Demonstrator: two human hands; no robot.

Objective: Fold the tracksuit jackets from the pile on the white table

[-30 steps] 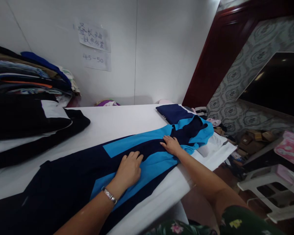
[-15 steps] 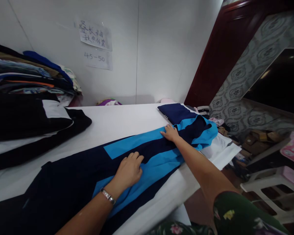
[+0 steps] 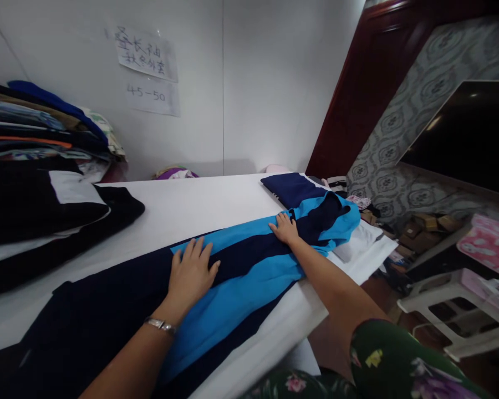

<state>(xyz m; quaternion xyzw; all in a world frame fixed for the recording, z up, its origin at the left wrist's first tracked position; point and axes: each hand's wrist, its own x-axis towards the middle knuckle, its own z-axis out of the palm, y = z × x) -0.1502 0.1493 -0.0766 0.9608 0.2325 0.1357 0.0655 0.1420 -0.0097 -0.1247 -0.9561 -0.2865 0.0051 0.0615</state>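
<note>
A long navy and bright blue hooded jacket [image 3: 249, 255] lies stretched across the white table [image 3: 183, 202], its hood end toward the right. My left hand [image 3: 191, 271], with a metal bracelet at the wrist, rests palm down on the jacket near its middle, fingers spread. Farther right, my right hand [image 3: 285, 228] lies flat on the upper part of the jacket, close to its far edge. Neither hand grips the cloth. A folded navy garment [image 3: 289, 187] sits just beyond the hood.
At the left stand a pile of folded clothes [image 3: 33, 122] and a black and white garment [image 3: 37, 210]. Handwritten papers [image 3: 149, 72] hang on the wall. To the right are a white plastic stool [image 3: 457, 310], cardboard boxes [image 3: 424, 235] and a dark screen [image 3: 466, 136].
My left hand has slid left and toward the far edge of the jacket, its fingers now spread wider. My right hand stays at the same place on the cloth. The view has shifted slightly.
</note>
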